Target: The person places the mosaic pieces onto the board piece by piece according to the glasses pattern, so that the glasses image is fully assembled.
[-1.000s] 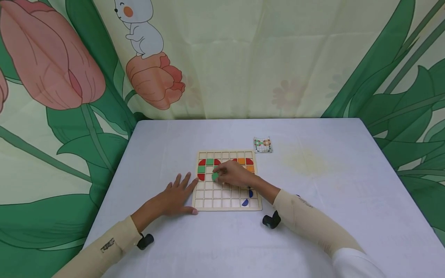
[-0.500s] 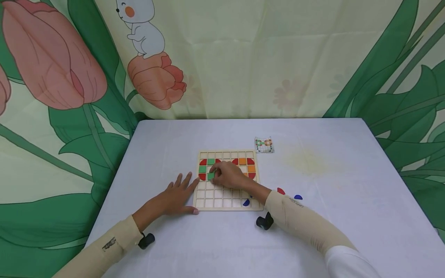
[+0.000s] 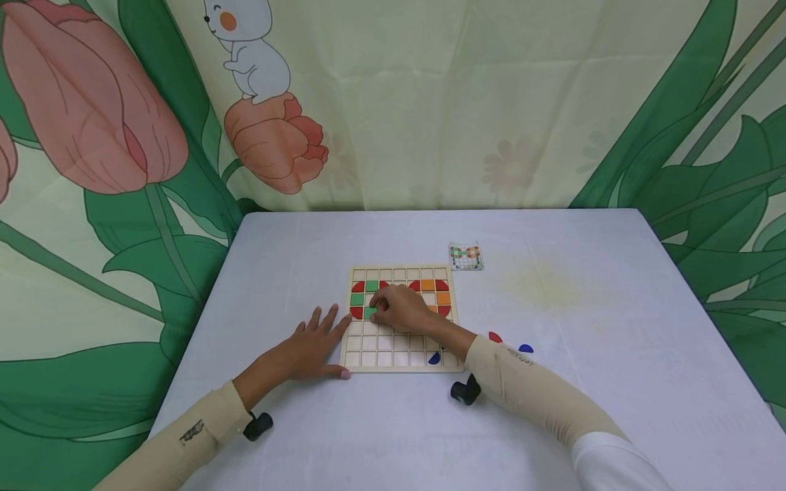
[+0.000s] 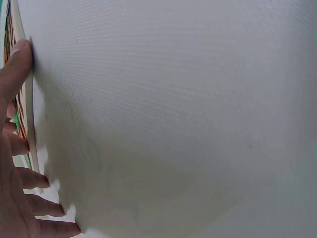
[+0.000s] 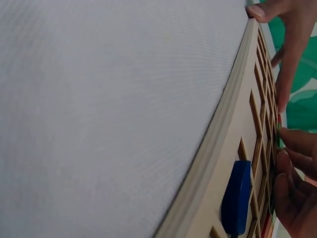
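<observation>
A wooden grid board (image 3: 393, 344) lies flat on the white table, with red, green and orange pieces in its upper cells. My left hand (image 3: 310, 354) has its fingers spread; its thumb and index finger touch the board's left edge. In the left wrist view the thumb (image 4: 19, 62) lies against the board's rim. My right hand (image 3: 402, 308) is over the board's left half, its fingers curled and pinching a green square tile (image 3: 370, 313) at a cell in the third row. The hand hides the cells around and below it.
A blue piece (image 3: 434, 358) lies on the board's lower right. Right of the board are a red piece (image 3: 495, 337) and a blue piece (image 3: 526, 348) on the table (image 3: 552, 409). A small pattern card (image 3: 466, 256) lies behind the board's right corner.
My right hand has moved slightly left with the green tile, from the third column side to the second column. Its forearm uncovered the red and blue pieces. The left hand stays put.
</observation>
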The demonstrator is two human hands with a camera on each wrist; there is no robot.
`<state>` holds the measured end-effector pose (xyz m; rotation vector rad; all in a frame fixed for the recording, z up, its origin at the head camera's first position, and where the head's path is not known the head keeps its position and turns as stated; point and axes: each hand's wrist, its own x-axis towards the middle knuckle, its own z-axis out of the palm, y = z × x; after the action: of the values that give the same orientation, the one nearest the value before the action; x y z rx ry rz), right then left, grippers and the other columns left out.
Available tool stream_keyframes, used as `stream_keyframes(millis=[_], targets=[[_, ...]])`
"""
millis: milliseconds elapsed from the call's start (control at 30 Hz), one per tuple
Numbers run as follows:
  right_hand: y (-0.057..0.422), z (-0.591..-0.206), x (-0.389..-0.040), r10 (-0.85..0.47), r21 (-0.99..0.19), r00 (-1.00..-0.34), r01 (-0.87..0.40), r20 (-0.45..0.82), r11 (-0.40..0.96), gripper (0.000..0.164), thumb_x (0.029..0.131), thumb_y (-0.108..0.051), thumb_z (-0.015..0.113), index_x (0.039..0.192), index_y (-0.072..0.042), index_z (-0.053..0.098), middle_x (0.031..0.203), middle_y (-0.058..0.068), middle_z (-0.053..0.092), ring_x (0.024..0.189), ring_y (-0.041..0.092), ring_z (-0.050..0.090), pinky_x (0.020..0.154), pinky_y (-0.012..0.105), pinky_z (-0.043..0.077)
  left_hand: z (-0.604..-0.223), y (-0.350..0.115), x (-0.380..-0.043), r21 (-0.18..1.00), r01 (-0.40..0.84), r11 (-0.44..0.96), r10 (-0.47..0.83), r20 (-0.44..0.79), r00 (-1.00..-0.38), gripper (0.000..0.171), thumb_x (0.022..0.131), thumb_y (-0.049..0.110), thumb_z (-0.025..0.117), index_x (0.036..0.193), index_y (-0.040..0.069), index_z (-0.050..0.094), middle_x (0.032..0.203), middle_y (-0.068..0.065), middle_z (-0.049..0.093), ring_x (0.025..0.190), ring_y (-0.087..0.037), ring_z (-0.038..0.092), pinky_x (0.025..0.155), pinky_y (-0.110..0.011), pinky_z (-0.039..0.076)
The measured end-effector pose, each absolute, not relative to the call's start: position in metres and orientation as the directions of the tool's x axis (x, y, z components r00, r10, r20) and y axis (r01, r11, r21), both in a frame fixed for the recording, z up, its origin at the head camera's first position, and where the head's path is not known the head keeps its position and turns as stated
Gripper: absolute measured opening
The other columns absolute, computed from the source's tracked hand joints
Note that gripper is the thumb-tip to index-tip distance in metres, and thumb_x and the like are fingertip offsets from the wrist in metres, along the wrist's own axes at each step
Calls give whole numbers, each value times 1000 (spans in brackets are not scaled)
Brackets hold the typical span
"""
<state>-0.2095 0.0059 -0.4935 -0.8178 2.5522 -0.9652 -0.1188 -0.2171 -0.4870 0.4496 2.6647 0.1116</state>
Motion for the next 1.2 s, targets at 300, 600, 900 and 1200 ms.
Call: stream_keyframes(millis=[300, 600, 900, 1200], targets=[[20, -487, -214, -658, -675, -747, -441, -88, 591, 24, 93, -22, 72, 115, -12, 73, 88, -8, 68, 80, 9, 60, 75, 26, 50, -487, -217, -118, 156, 295, 943, 333, -396, -855, 108, 80, 68, 71, 162, 18, 20, 169, -19, 9, 152, -52, 10, 113, -69, 28], [83, -477, -221, -706, -734, -705, -443, -69, 515, 22, 97, -22, 68, 115, -10, 72, 98, -3, 69, 70, 11, 55, 64, 25, 47, -487, -218, -116, 162, 305, 939, 344, -384, -857, 109, 80, 66, 72, 162, 16, 21, 168, -20, 11, 151, -52, 11, 113, -69, 28], [162, -482, -209, -595, -689, -783, -332, -179, 644, 22, 95, -24, 71, 115, -17, 73, 100, -5, 69, 75, 14, 56, 63, 23, 49, -487, -218, -116, 153, 311, 938, 347, -375, -860, 108, 80, 65, 72, 161, 16, 21, 168, -20, 12, 151, -52, 11, 112, -69, 28], [222, -485, -192, -576, -653, -786, -317, -225, 687, 27, 89, -20, 77, 116, -15, 74, 111, -1, 72, 82, 12, 57, 67, 21, 51, -485, -217, -116, 151, 315, 937, 349, -378, -858, 108, 80, 65, 73, 161, 14, 23, 167, -21, 13, 151, -53, 12, 112, -70, 29]])
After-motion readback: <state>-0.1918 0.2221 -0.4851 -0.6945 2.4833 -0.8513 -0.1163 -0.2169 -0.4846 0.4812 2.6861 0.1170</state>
